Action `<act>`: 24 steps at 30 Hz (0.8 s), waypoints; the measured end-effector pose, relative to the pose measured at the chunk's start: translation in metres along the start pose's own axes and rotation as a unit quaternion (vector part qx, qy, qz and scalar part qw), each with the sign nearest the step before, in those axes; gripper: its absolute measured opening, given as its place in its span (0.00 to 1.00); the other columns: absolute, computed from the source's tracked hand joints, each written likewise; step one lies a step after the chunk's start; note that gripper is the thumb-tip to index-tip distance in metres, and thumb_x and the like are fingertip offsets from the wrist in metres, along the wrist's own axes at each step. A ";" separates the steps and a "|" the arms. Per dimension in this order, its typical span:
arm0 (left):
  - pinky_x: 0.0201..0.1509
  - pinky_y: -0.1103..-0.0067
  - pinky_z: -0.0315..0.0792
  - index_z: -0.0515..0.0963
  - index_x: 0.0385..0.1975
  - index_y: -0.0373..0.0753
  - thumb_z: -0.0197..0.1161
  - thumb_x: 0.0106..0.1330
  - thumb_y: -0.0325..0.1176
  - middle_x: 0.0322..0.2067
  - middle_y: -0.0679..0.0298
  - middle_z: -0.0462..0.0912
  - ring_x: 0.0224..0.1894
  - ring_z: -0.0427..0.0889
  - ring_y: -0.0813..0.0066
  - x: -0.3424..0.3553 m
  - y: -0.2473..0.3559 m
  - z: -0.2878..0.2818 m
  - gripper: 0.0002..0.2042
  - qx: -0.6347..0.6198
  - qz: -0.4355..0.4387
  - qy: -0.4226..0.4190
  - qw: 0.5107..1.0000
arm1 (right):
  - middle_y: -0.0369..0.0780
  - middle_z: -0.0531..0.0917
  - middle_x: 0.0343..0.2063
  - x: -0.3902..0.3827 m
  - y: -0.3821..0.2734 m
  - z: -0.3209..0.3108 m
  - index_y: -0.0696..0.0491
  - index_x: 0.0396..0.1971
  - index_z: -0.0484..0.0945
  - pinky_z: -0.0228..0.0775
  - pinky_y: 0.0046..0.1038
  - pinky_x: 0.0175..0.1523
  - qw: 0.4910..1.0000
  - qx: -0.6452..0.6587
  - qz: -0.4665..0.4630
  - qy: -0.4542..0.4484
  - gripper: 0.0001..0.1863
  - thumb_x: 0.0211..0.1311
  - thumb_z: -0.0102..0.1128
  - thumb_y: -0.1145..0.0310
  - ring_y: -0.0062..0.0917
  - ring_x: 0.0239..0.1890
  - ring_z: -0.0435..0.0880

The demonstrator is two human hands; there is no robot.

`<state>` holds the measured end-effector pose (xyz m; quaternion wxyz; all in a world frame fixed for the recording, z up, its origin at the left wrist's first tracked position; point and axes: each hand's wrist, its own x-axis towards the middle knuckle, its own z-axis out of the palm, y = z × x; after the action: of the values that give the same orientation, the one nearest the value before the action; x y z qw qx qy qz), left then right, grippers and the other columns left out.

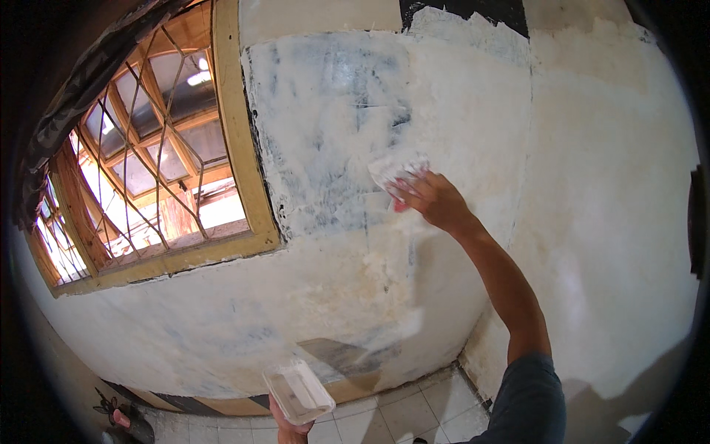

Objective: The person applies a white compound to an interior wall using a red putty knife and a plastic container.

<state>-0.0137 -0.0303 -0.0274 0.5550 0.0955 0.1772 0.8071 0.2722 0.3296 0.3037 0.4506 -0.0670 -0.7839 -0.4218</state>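
My right hand (442, 201) is closed round a putty spreader (397, 169) with red parts and a blade smeared white. The blade lies against or very close to the wall (333, 133), right of the window; the exact contact cannot be made out. White filler covers the wall unevenly here, with bluish-grey and dark patches showing through. Low in the view, my left hand (288, 423) grips a shallow, rectangular white plastic container (299, 392) from below and the side. Some whitish stuff coats its inside. The left fingers are partly hidden behind it.
A window with a yellow wooden frame (259, 185) and metal bars is at the left, a dark curtain (81, 96) beside it. Another wall (606, 185) meets this one at a corner on the right. Below are floor tiles (421, 414) and a dark pot (140, 428) at lower left.
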 end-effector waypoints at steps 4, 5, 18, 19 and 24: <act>0.51 0.42 0.76 0.62 0.69 0.46 0.42 0.67 0.66 0.59 0.52 0.75 0.55 0.79 0.42 0.007 0.001 -0.019 0.37 -0.045 -0.007 0.020 0.999 | 0.46 0.82 0.43 -0.028 0.011 0.003 0.55 0.49 0.79 0.74 0.33 0.50 0.963 0.077 0.245 0.080 0.21 0.52 0.59 0.81 0.39 0.49 0.80; 0.52 0.42 0.76 0.62 0.69 0.46 0.42 0.66 0.67 0.59 0.52 0.75 0.55 0.79 0.42 0.008 0.002 -0.022 0.38 -0.022 -0.004 0.012 1.000 | 0.47 0.81 0.44 -0.020 0.017 0.009 0.56 0.50 0.77 0.74 0.34 0.51 0.931 0.062 0.337 0.127 0.21 0.51 0.58 0.79 0.40 0.49 0.79; 0.52 0.42 0.75 0.64 0.68 0.45 0.39 0.70 0.63 0.59 0.53 0.76 0.56 0.78 0.43 0.003 0.001 -0.002 0.35 -0.058 -0.014 -0.001 0.998 | 0.49 0.73 0.51 0.148 -0.068 0.030 0.54 0.61 0.68 0.79 0.43 0.48 0.974 0.126 0.167 0.091 0.24 0.64 0.51 0.70 0.41 0.44 0.83; 0.53 0.42 0.75 0.64 0.67 0.45 0.39 0.70 0.63 0.59 0.53 0.76 0.56 0.78 0.44 0.003 0.001 -0.001 0.34 -0.062 -0.006 0.005 0.998 | 0.47 0.75 0.49 0.147 -0.051 0.025 0.53 0.61 0.69 0.79 0.40 0.49 0.983 0.048 0.133 0.117 0.24 0.64 0.52 0.70 0.39 0.45 0.83; 0.54 0.45 0.75 0.65 0.67 0.45 0.40 0.70 0.62 0.58 0.55 0.77 0.56 0.79 0.46 0.000 0.002 0.005 0.33 -0.061 0.009 0.014 0.998 | 0.43 0.78 0.50 0.123 0.053 0.009 0.45 0.65 0.68 0.75 0.34 0.48 0.990 -0.123 0.049 0.051 0.33 0.55 0.60 0.75 0.36 0.46 0.80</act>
<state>-0.0134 -0.0298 -0.0222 0.5501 0.0519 0.1340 0.8227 0.2198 0.3360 0.4267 0.4985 -0.1386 -0.6981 -0.4950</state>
